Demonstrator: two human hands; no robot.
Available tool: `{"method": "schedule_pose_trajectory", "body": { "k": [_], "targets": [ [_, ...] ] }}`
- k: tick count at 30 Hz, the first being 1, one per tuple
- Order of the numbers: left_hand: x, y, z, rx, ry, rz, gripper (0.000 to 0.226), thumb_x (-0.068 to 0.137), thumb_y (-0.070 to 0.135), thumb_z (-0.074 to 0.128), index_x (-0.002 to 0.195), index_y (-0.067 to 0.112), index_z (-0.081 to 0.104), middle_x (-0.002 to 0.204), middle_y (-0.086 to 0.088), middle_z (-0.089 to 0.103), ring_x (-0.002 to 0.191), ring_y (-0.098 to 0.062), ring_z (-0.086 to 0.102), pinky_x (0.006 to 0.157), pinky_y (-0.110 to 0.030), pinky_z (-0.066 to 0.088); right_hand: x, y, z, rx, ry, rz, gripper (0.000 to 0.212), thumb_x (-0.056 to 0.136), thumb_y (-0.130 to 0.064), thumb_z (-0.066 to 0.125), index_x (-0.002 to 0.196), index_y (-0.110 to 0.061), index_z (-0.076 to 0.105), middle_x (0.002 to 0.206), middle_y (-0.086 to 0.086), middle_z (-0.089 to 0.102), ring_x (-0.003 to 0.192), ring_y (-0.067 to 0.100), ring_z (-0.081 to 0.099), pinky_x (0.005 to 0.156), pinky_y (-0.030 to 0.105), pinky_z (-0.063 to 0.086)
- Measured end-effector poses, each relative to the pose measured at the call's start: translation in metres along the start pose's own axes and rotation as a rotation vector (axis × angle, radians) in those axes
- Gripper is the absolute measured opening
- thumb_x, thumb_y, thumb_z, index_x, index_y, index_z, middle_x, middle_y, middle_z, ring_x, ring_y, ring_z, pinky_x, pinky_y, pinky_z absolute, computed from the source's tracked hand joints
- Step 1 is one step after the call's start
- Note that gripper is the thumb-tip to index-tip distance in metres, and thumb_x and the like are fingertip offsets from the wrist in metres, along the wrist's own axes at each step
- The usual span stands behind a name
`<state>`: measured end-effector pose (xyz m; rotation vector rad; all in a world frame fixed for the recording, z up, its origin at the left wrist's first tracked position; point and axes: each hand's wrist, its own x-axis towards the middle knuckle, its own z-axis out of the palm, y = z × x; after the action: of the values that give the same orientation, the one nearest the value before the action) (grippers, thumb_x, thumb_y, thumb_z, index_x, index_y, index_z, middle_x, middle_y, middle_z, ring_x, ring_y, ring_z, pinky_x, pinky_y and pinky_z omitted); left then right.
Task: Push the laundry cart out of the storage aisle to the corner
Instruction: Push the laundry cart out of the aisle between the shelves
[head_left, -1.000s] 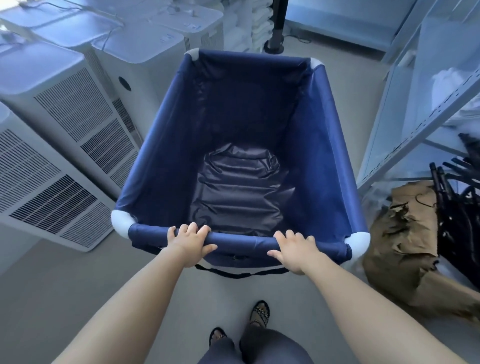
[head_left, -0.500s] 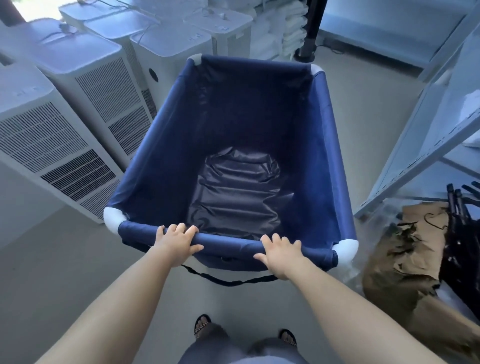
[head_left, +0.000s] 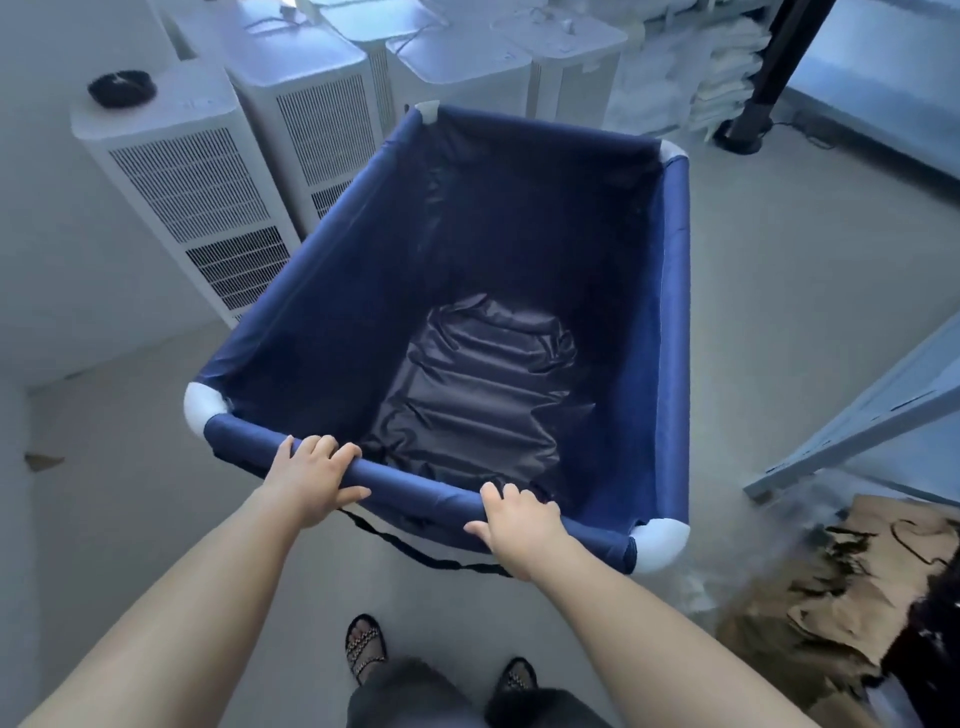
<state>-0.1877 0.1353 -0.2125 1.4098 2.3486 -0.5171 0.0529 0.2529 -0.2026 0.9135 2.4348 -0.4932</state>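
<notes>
The laundry cart (head_left: 675, 312) is a deep navy fabric bin with white corner joints, and it fills the middle of the head view. Inside it only a wrinkled dark liner shows at the bottom. My left hand (head_left: 311, 475) grips the padded near rail toward its left end. My right hand (head_left: 519, 525) grips the same rail toward the right. The cart sits skewed, its far end pointing up and to the right. A black strap hangs under the near rail.
White vented appliance units (head_left: 197, 192) line the left and back. Stacked white linens (head_left: 696, 78) and a black pole (head_left: 763, 88) stand at the back right. A metal shelf frame (head_left: 852, 431) and crumpled brown paper (head_left: 852, 587) lie at the right. Open floor (head_left: 810, 249) stretches ahead right.
The cart has rolled forward past the nearest white units and swung its far end to the right. Both hands have kept their grip on the near rail.
</notes>
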Motion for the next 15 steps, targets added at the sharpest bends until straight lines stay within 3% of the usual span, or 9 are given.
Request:
{"method": "schedule_pose_trajectory", "body": {
  "k": [8, 15],
  "targets": [
    [-0.044, 0.017, 0.017, -0.106, -0.1, -0.08, 0.056, 0.09, 0.063, 0.033, 0.136, 0.03, 0.027, 0.128, 0.001, 0.038, 0.129, -0.02, 0.031, 0.116, -0.049, 0.01, -0.023, 0.008, 0.019, -0.02, 0.019, -0.054, 0.046, 0.097, -0.051, 0.034, 0.125, -0.014, 0.036, 0.123, 0.009, 0.049, 0.112, 0.028, 0.045, 0.089, 0.043, 0.035],
    [-0.076, 0.032, 0.033, -0.188, -0.081, -0.075, 0.053, 0.092, 0.06, 0.033, 0.135, 0.031, 0.029, 0.127, -0.001, 0.039, 0.127, -0.022, 0.032, 0.115, -0.05, 0.008, -0.043, 0.012, 0.029, -0.072, 0.042, -0.016, 0.046, 0.096, -0.052, 0.032, 0.127, -0.018, 0.035, 0.126, 0.008, 0.044, 0.115, 0.028, 0.039, 0.095, 0.045, 0.032]
  ]
}}
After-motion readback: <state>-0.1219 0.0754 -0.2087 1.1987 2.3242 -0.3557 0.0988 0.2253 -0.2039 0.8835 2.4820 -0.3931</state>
